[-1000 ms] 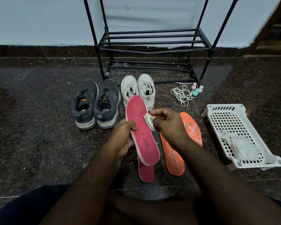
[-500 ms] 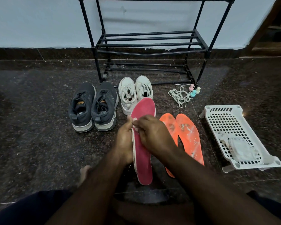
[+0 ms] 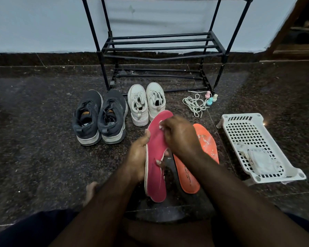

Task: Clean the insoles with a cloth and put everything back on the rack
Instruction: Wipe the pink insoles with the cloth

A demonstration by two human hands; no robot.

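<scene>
Dark granite floor [image 3: 34, 157], black rack [image 3: 159, 49] at wall. Left hand [image 3: 138, 157] grips pink insole [image 3: 155, 175] at mid-edge, held above floor. Right hand [image 3: 180, 136] pinches white cloth [image 3: 161, 126] against insole's toe end.

This looks like a home entryway or hallway corner, seen from a person sitting on the floor. The dark speckled polished stone floor [image 3: 34, 139] runs out on all sides of the hands, and beyond them it meets a matching stone skirting under a plain pale painted wall [image 3: 43, 24]. Straight ahead of the hands a black metal shoe rack [image 3: 159, 49] stands against that wall. Household footwear sits between it and the hands: 2 dark grey sneakers [image 3: 100, 118] and 2 white sneakers [image 3: 145, 104]. Right of the hands lies a white plastic basket [image 3: 243, 122], with loose white laces [image 3: 194, 104] beyond it.
</scene>
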